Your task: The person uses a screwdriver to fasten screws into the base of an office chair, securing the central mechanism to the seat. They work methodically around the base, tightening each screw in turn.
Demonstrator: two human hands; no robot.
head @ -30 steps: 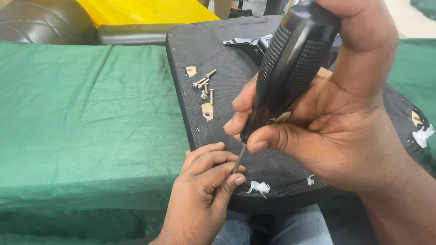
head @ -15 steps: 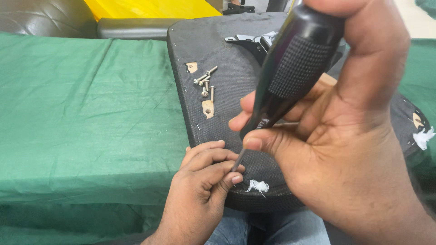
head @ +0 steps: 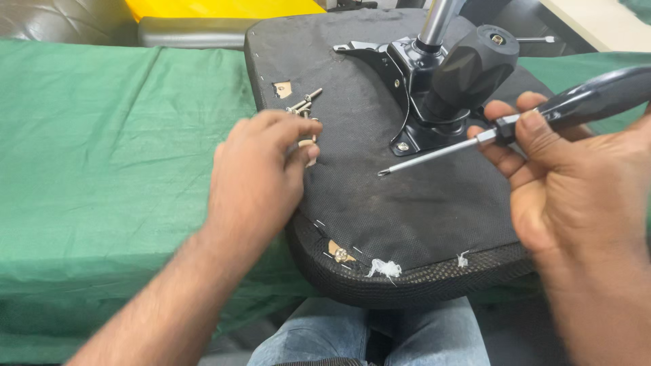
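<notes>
The loose screws lie just beyond the left hand, whose half-curled fingers reach them. The screwdriver is gripped by the right hand, its shaft pointing left and nearer.

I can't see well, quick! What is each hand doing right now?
Left hand: fingers curled down over the loose screws on the chair seat; whether it holds one cannot be told.
Right hand: closed around a screwdriver.
</notes>
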